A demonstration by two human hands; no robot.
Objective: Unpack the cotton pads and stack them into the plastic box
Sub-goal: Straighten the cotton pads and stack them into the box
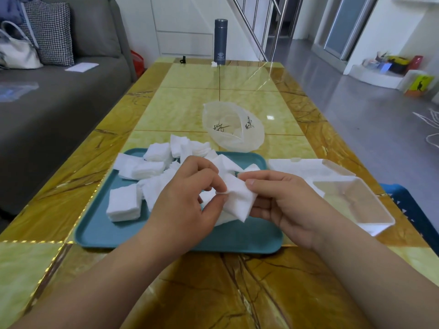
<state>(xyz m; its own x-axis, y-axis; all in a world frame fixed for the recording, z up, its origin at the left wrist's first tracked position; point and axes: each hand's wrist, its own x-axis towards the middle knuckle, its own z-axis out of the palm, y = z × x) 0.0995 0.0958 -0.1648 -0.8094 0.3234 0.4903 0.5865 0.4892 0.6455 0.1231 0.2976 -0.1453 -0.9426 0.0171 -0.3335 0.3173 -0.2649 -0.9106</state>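
Several white square cotton pads [152,167] lie in loose heaps on a teal tray [99,231], with one neat stack [123,205] at its left. Above the tray's middle, my left hand [187,200] and my right hand [285,200] both pinch a small bunch of cotton pads [237,198] between them. The clear plastic box [356,205] stands to the right of the tray, its hinged lid [308,166] lying flat behind it. The box looks bare inside. An open translucent plastic bag [235,129] lies beyond the tray.
The tray rests on a glossy yellow and brown table [213,293]. A dark blue flask [221,41] stands at the far end beside a small white scrap. A grey sofa [59,110] runs along the left; a blue stool [403,205] shows at the right edge.
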